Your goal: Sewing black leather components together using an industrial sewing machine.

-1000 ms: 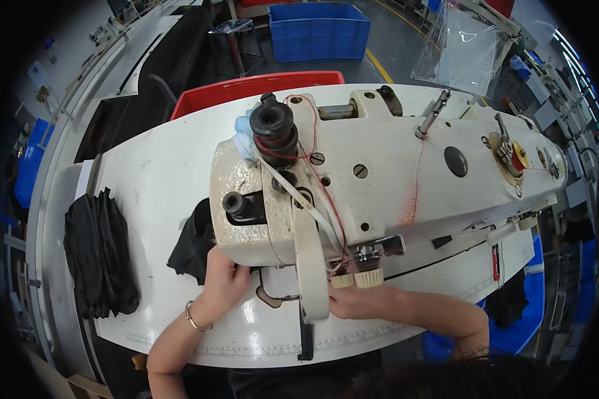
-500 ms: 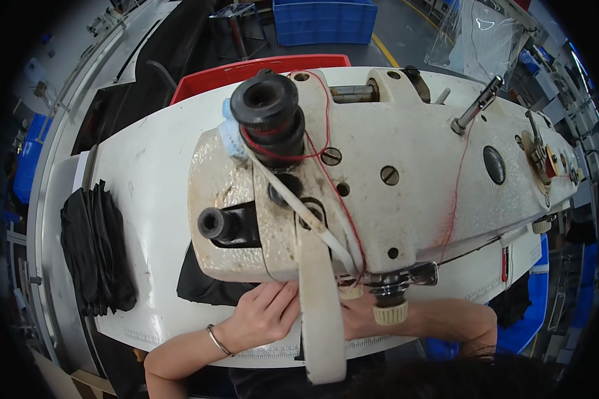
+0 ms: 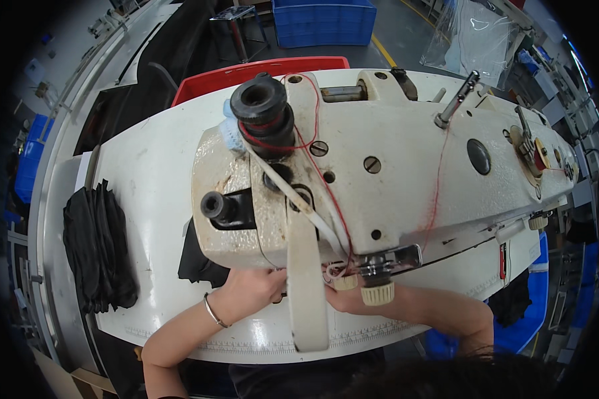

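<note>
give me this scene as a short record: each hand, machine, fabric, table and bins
left hand: by the sewing machine's near side, fingertips hidden; silver bracelet on the wrist
right hand: partly hidden by the machine; grip cannot be told
machine: white sewing machine with red thread
fabric: black cloth partly hidden by the machine; stack of black pieces at left
table: white tabletop, ruler marks along its near edge
bins: red bin beyond the tabletop; blue bin farther back
</note>
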Demonstrator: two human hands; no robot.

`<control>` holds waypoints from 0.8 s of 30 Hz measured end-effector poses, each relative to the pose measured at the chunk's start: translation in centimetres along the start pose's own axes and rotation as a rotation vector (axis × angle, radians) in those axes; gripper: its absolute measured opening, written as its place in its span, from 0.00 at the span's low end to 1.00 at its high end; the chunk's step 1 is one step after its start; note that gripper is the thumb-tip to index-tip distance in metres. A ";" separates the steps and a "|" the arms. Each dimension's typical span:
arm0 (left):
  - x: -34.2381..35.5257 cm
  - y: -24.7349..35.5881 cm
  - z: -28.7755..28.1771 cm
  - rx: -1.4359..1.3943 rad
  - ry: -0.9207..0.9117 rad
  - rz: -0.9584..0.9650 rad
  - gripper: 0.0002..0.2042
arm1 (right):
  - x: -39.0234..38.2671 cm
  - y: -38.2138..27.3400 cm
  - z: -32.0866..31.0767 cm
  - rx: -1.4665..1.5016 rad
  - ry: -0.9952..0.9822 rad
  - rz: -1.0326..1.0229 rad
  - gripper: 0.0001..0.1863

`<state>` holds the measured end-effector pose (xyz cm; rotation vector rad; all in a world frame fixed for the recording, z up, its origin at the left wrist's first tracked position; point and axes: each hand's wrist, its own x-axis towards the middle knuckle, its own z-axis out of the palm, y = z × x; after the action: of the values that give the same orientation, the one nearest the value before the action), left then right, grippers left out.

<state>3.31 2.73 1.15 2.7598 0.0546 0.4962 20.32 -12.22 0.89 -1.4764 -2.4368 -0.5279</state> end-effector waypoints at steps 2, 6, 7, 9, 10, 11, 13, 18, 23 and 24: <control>1.1 0.3 -1.1 -0.041 -0.006 -0.039 0.12 | 0.0 0.0 -0.6 -0.014 0.029 0.032 0.13; 2.3 4.4 -4.6 0.210 -0.172 0.095 0.06 | -0.5 -1.5 -1.6 0.151 0.149 -0.003 0.15; 2.0 6.2 -5.6 0.231 -0.268 0.172 0.04 | -1.1 -2.5 -2.4 0.220 0.157 -0.066 0.16; -1.5 9.7 -6.4 0.318 -0.354 0.406 0.03 | -2.4 -5.0 -3.6 0.219 0.167 -0.098 0.16; -4.0 10.5 -5.2 0.397 -0.316 0.494 0.03 | -2.7 -5.9 -4.2 0.198 0.170 -0.118 0.16; -5.9 10.8 -3.9 0.475 -0.277 0.577 0.04 | -2.6 -6.3 -4.2 0.202 0.172 -0.123 0.16; -6.1 11.5 -3.8 0.408 -0.174 0.394 0.04 | -2.7 -6.7 -4.0 0.200 0.219 0.002 0.15; -7.7 11.6 -2.2 0.356 0.124 0.157 0.11 | -2.2 -7.1 -4.3 0.231 0.317 0.073 0.14; -6.9 11.2 -1.5 0.094 0.373 -0.028 0.18 | -1.8 -7.2 -4.9 0.238 0.319 0.092 0.13; -6.4 10.6 -1.9 -0.028 0.318 -0.085 0.19 | -2.1 -7.2 -4.7 0.235 0.317 0.094 0.13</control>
<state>-3.60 -7.23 4.25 2.6127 0.2368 0.8994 15.01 -18.88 3.04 -1.2940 -2.0941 -0.4041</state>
